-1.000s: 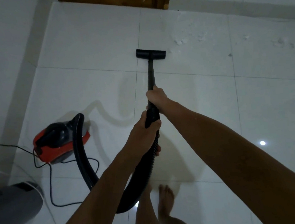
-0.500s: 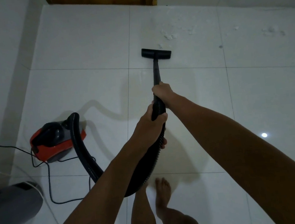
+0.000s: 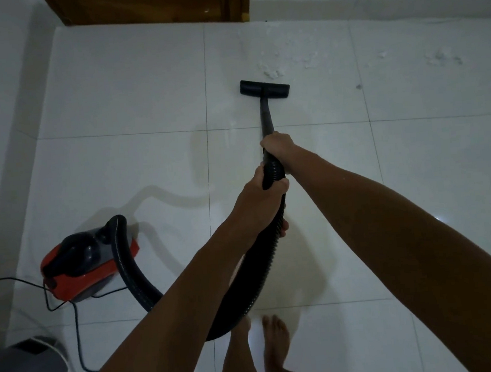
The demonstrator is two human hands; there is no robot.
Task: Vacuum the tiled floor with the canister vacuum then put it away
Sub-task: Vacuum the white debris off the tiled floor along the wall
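Gripping the black vacuum wand and hose, both hands are seen near the middle of the view. The right hand is closed around the rigid black plastic wand, while the left hand, just behind it toward 6 o'clock, is curled around the ribbed black flexible hose. The flat black rectangular floor nozzle is set on the glossy white tiled floor at 12 o'clock from the hands. Scattered white fluffy debris is seen just beyond the nozzle, toward 1 o'clock, with more bits farther toward 2 o'clock. The red and black canister vacuum body is placed on the floor at 8 o'clock from the hands, well apart from the nozzle, and the hose is looped from it under the forearms. A thin black power cord is trailed from the canister toward 7 o'clock. A brown wooden door is seen at 11 o'clock. Two bare feet are planted at 6 o'clock.
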